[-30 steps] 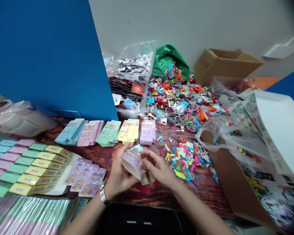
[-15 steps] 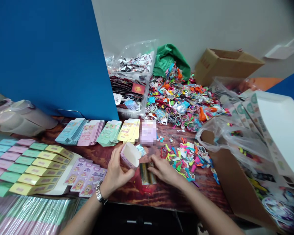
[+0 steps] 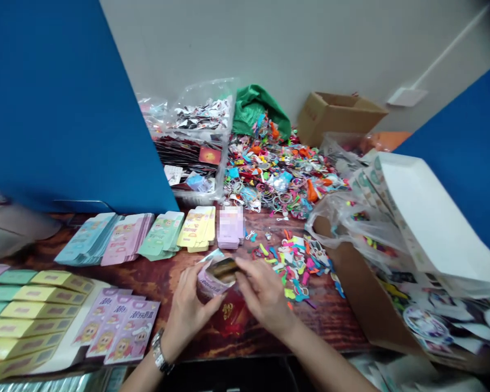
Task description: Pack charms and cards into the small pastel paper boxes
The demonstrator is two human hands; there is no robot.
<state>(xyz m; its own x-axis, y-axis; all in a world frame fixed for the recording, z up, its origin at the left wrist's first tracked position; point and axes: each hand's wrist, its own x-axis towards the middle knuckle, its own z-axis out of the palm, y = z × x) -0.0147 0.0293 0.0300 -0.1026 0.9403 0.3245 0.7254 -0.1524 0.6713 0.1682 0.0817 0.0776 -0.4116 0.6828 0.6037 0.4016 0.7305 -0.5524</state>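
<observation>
My left hand (image 3: 190,299) is wrapped round a small purple paper box (image 3: 209,285), its open mouth tilted toward my right. Between the thumb and fingers of my right hand (image 3: 265,296) is a dark gold card (image 3: 224,268), partly inside the box's mouth. Whether it is one card or a few, I cannot tell. A light blue packet (image 3: 215,255) shows just behind the box. Below both hands lies a red patch with gold print (image 3: 228,313) on the table. Flat purple boxes (image 3: 231,237) stand stacked beyond my hands.
Flat cartons in blue (image 3: 87,237), pink (image 3: 126,237), green (image 3: 162,234) and yellow (image 3: 196,228) line the back left. Filled yellow boxes (image 3: 36,310) and purple boxes (image 3: 133,332) lie left. Small colourful trinkets (image 3: 298,261) are at right, beside an open cardboard box (image 3: 363,299).
My right hand has lifted the dark gold card from the table and brought it up into the box's mouth. The view has shifted, so the surroundings sit further left.
</observation>
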